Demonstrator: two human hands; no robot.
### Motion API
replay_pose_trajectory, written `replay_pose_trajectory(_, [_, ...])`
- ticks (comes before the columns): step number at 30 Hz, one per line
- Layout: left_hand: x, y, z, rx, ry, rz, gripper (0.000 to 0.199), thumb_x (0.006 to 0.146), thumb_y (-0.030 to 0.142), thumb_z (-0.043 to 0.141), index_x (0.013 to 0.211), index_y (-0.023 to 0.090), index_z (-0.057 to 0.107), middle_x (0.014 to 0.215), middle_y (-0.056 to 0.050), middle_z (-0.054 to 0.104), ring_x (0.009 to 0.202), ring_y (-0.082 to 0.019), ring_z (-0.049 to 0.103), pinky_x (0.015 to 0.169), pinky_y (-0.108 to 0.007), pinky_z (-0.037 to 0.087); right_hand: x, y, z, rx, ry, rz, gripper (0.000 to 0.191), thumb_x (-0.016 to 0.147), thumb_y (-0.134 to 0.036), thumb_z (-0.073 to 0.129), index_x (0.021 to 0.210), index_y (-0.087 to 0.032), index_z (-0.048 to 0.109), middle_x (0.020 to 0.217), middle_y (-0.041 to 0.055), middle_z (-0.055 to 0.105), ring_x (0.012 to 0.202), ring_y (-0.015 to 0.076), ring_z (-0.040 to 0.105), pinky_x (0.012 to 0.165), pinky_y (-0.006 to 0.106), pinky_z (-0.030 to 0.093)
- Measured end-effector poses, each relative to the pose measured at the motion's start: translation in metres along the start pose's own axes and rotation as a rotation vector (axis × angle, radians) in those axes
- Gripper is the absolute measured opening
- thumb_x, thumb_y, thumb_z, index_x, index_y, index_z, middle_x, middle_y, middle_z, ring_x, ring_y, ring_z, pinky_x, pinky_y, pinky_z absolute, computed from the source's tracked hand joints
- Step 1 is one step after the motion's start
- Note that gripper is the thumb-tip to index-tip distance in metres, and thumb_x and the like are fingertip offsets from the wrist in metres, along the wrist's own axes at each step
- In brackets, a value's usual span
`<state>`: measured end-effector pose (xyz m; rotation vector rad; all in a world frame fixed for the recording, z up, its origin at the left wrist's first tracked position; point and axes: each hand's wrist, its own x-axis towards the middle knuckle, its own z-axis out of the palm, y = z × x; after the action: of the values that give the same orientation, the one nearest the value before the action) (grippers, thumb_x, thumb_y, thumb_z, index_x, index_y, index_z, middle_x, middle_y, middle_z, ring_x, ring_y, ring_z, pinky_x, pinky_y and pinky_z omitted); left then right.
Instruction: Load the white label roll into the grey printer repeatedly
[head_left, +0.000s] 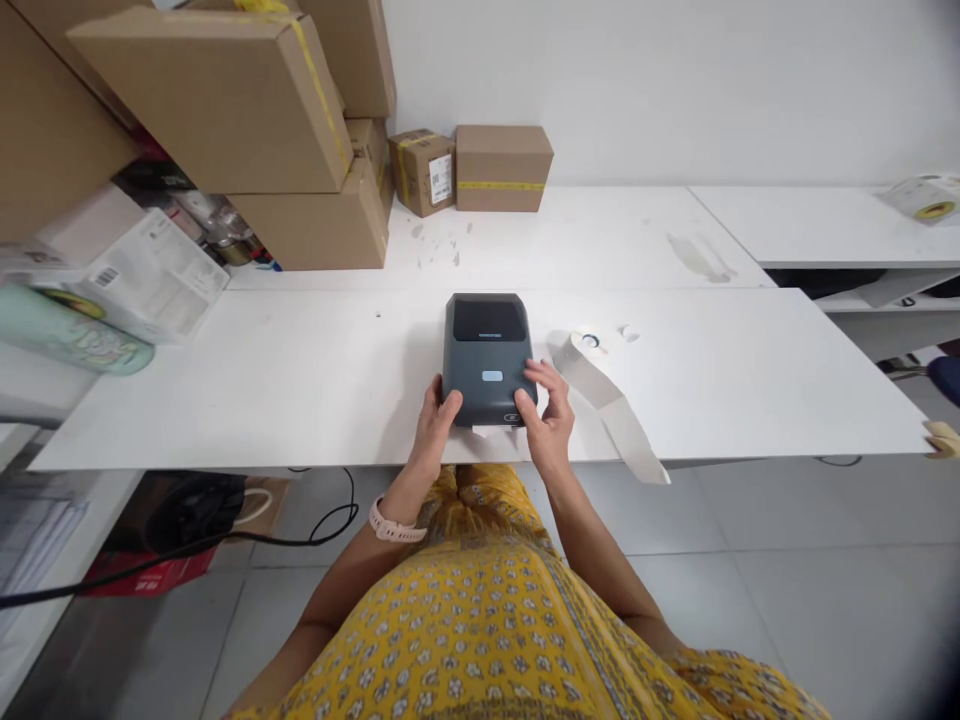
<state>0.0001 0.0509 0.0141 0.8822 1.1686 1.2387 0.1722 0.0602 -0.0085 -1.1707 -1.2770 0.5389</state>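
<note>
Two hands astride the printer

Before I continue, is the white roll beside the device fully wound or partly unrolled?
Partly unrolled: a strip runs from the white roll across the table past its front edge.

Two hands, one printer, one paper roll

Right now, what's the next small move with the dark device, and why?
I'd probably steady the dark device with the left hand and bring the right hand down to the white paper at the device's near edge. A short piece shows there, the left hand is at the near left corner, and the right hand is close by.
</note>
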Motion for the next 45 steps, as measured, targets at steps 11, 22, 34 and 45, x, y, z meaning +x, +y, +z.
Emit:
replay_pose_trajectory(11, [0.013,-0.007,0.005,0.075,0.048,0.061,0.069,0.082,0.052,0.071,0.141,0.021,0.050,0.145,-0.014,0.058,0.134,-0.031,0.055,0.112,-0.047,0.046,-0.003,0.015,0.003,0.280,-0.186,0.450,0.087,0.086,-0.061,0.062,0.158,-0.028,0.025,0.166,0.0103,0.031,0.152,0.0312,0.034,0.123,0.055,0.032])
replay_pose_trajectory(22, [-0.007,-0.015,-0.002,0.330,0.234,0.265,0.055,0.086,0.050,0.067,0.132,0.023,0.054,0.137,-0.012,0.058,0.124,-0.025,0.057,0.103,-0.040,0.048,-0.003,0.015,0.010,0.204,-0.081,0.308,0.081,0.086,-0.062,0.061,0.154,-0.029,0.032,0.163,0.0117,0.035,0.149,0.0328,0.036,0.122,0.057,0.032])
replay_pose_trajectory(34, [-0.034,-0.017,0.032,0.038,-0.083,-0.294,0.038,0.080,0.051,0.068,0.081,0.013,0.076,0.071,-0.007,0.074,0.052,-0.013,0.060,0.053,-0.027,0.042,0.002,0.013,0.004,0.193,-0.134,0.223,0.074,0.088,-0.060,0.061,0.151,-0.027,0.039,0.160,0.0107,0.040,0.148,0.0299,0.037,0.122,0.051,0.032])
replay_pose_trajectory(45, [-0.033,-0.023,0.024,0.129,-0.164,-0.193,0.045,0.079,0.061,0.068,0.077,0.016,0.075,0.073,-0.009,0.077,0.054,-0.017,0.066,0.057,-0.031,0.050,0.009,-0.027,-0.006,-0.248,-0.192,-0.057,0.036,0.097,-0.047,0.051,0.129,-0.035,0.061,0.167,-0.0034,0.029,0.157,0.0308,0.018,0.127,0.061,0.015])
